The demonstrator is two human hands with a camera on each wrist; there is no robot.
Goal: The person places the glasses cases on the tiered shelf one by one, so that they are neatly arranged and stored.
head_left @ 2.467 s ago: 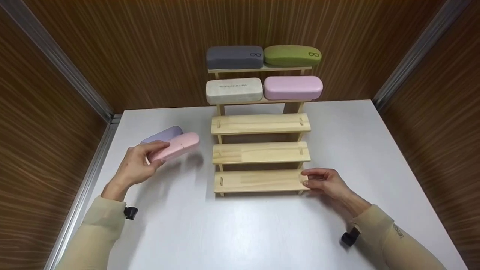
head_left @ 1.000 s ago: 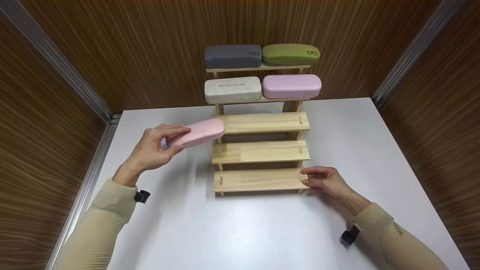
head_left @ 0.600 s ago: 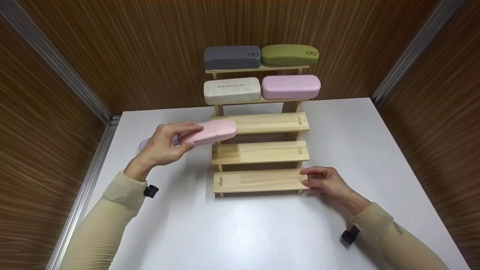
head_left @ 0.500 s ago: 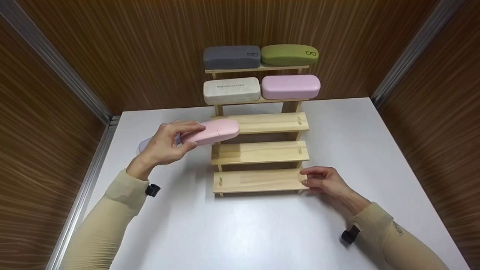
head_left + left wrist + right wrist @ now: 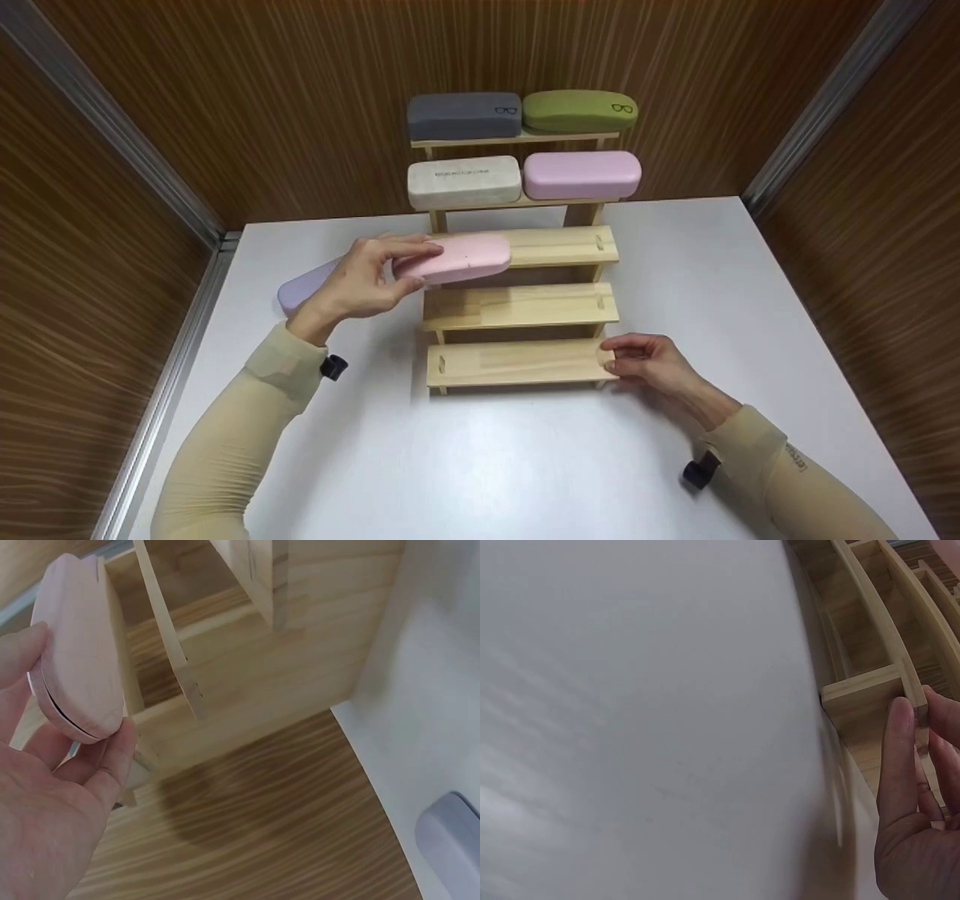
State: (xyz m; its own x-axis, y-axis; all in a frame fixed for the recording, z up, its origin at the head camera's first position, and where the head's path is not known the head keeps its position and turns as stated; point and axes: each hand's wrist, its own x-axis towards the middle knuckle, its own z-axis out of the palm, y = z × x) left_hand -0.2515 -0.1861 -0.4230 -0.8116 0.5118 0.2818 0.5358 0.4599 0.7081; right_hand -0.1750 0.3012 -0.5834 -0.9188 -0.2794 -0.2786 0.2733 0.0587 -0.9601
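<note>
My left hand (image 5: 361, 279) grips one end of a light pink glasses case (image 5: 471, 256), thumb on the near side and fingers across the top. The case is held over the left part of the middle shelf (image 5: 566, 245) of a stepped wooden rack; whether it touches the wood I cannot tell. In the left wrist view the pink case (image 5: 82, 645) has a thin dark seam along its edge. At the rack's lowest shelf (image 5: 517, 364), my right hand (image 5: 664, 369) pinches the right end between thumb and fingers, seen closer in the right wrist view at the shelf board (image 5: 896, 652).
The top shelf bears a grey glasses case (image 5: 463, 116) and a green one (image 5: 579, 111). Below them sit a cream case (image 5: 463, 182) and a lilac-pink case (image 5: 582, 175). A lavender case (image 5: 301, 289) lies on the white table (image 5: 495, 465), partly behind my left hand. Wood-patterned walls enclose the table.
My left hand has carried the pink case rightward and away from me, from above the table beside the lavender case to over the middle shelf. My right hand has kept its place.
</note>
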